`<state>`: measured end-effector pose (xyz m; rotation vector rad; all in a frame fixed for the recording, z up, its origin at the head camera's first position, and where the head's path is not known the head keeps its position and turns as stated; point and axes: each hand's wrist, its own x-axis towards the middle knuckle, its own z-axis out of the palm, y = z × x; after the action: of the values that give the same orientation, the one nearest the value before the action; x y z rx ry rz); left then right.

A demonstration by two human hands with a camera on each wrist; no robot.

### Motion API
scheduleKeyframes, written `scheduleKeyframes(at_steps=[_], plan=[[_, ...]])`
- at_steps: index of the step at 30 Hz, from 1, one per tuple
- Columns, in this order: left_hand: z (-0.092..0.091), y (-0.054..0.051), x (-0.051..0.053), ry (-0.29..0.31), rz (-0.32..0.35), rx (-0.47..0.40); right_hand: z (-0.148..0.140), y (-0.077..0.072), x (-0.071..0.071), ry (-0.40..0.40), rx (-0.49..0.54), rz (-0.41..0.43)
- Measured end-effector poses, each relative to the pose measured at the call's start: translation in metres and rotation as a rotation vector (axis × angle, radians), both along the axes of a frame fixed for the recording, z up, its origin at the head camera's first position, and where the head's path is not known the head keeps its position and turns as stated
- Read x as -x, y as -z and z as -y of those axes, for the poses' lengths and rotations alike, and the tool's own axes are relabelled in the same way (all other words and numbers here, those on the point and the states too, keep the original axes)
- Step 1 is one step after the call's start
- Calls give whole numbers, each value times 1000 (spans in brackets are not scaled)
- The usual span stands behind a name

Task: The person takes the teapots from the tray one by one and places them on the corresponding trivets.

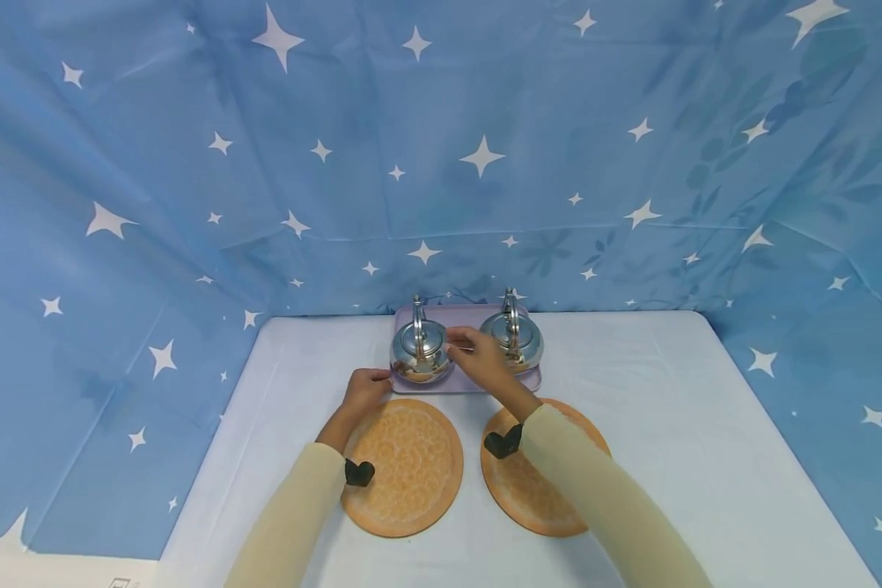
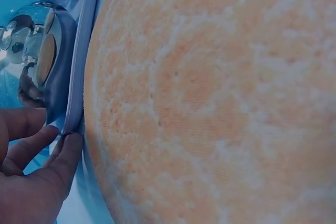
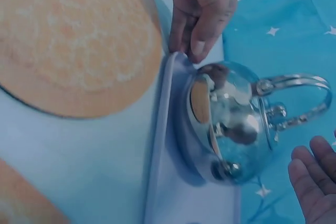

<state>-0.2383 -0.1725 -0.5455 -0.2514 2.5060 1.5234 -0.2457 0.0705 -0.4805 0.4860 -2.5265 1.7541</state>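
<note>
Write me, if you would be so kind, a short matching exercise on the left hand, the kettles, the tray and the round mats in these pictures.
1. Left hand
2. Kettles
3. Tray
4. Round mats

A. Orange with pale markings
B. Pale purple, beneath both kettles
C. At the tray's near left corner
D. Shiny silver, standing upright

Pairs: 1-C; 2-D; 3-B; 4-A.

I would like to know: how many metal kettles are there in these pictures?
2. The left kettle stands on the left part of the purple tray; the right kettle stands on its right part, partly hidden behind the right hand.
</note>
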Motion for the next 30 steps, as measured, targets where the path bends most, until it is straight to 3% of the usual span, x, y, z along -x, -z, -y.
scheduleKeyframes(at_steps=[8, 15, 18, 26, 30], plan=[[0, 1, 5, -2, 9, 40, 20, 6, 4, 6, 70, 92], [1, 4, 8, -49, 11, -37, 34, 7, 3, -2, 108, 195], [0, 3, 10, -72, 3, -46, 38, 6, 3, -9, 99, 195], [-3, 2, 12, -90, -2, 68, 44, 4, 7, 9, 84, 189], [-2, 2, 12, -98, -6, 86, 46, 6, 9, 17, 85, 166]])
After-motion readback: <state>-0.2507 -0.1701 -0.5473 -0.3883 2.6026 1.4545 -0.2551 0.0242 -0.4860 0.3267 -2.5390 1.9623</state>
